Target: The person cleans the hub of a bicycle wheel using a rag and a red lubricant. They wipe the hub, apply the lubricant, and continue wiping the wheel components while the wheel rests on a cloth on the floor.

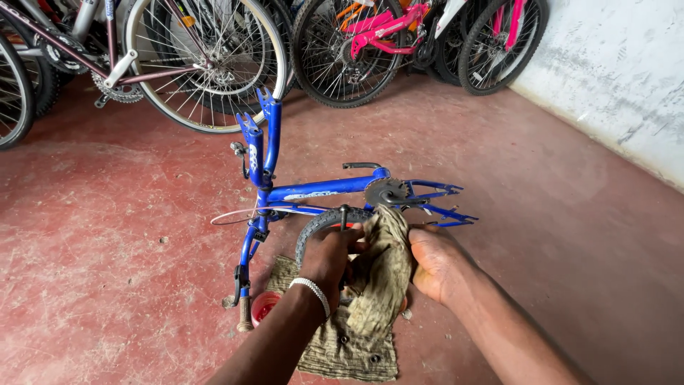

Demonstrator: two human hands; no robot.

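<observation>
Gripping a small black-tyred wheel [320, 222] with fingers closed on it, the left hand [331, 257] sits at nine o'clock of the dirty rag [385, 264], which the right hand [434, 260] clutches at three o'clock, below the upturned blue bike frame [320, 189].

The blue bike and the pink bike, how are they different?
The blue bike lies upside down on the red floor, close to both hands; the pink bike stands upright at the back by the wall. The blue bike's fork and rear frame hold no wheels, while the pink bike has its wheels on. The left hand grips a small tyre by the blue bike; nobody touches the pink one. Both have brightly painted frames.
</observation>
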